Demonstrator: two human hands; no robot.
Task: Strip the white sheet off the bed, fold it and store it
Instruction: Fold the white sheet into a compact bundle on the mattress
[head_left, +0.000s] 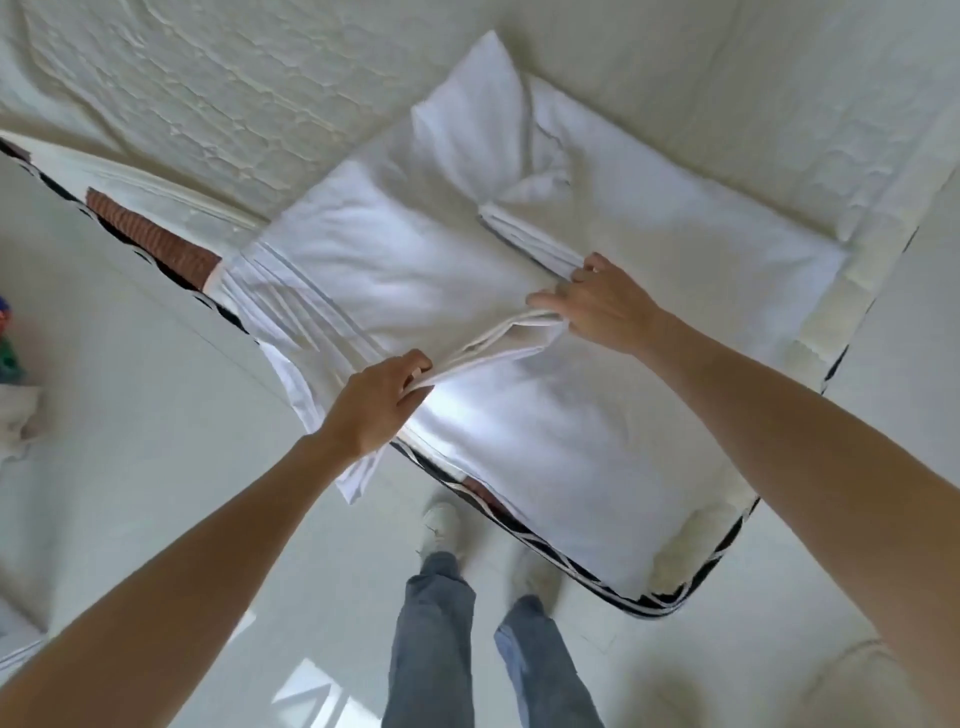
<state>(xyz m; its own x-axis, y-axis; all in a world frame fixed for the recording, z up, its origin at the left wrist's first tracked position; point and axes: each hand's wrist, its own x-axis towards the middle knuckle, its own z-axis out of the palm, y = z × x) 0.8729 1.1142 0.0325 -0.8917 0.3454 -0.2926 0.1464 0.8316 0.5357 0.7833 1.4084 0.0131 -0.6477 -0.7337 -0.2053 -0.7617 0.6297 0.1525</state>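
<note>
Both hands are down on the white sheet (467, 291), which lies partly folded across the near corner of the bed (727, 104). Starting from the left, the bare left forearm comes up from the near-left corner and angles far and rightward, wrist nearly straight, back of the hand turned up. The left hand (376, 402) has its fingers curled round a bunched edge of the sheet, thumb side toward the far end, pinching the cloth where the folded hems meet near the mattress edge. From that grip a band of doubled hem runs rightward and slightly farther away, pulled fairly taut, to the right hand (597, 306). The right arm reaches in from the near-right, longer and more stretched, elbow low, palm facing down. Its fingers are bent over the hem layers and grip them, the fingertips tucked into the fold, with one finger pointing left along the cloth. The hands sit apart, left nearer, right farther. Beyond them a loose peak of sheet rises toward the far middle of the bed. Left of the mattress, a reddish-brown ribbed panel (156, 239) shows at the bed's side. Below the hands stand the person's legs in grey trousers (441, 623) and pale shoes (441, 525) on a glossy light floor (130, 467).
</note>
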